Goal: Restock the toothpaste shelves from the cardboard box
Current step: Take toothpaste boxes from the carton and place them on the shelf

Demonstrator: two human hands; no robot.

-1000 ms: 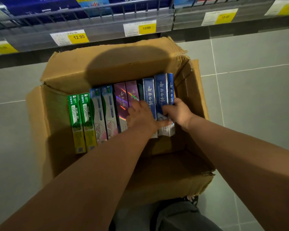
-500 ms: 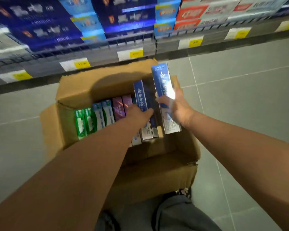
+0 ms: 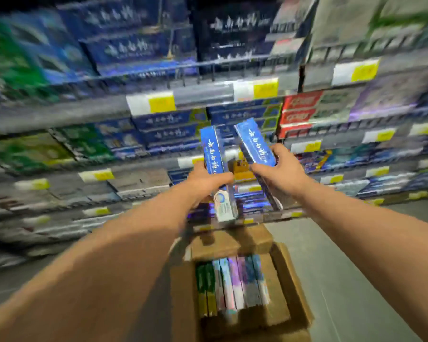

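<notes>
Above the cardboard box (image 3: pixel 277 280), each hand grips one blue toothpaste carton. The left hand (image 3: pixel 204 180) wraps the left carton (image 3: pixel 211 154) at mid-length; the right hand (image 3: pixel 282 172) clasps the right carton (image 3: pixel 255 143), tilted leftward. Both cartons are raised before the blurred shelves (image 3: pixel 84 114), apart.

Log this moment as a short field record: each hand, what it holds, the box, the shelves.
left hand: grips a blue toothpaste carton, raised in front of the shelves
right hand: grips a second blue carton, beside the first, not touching it
cardboard box: on the floor below, open, with a row of cartons inside
shelves: stocked; labels too blurred to read
</notes>
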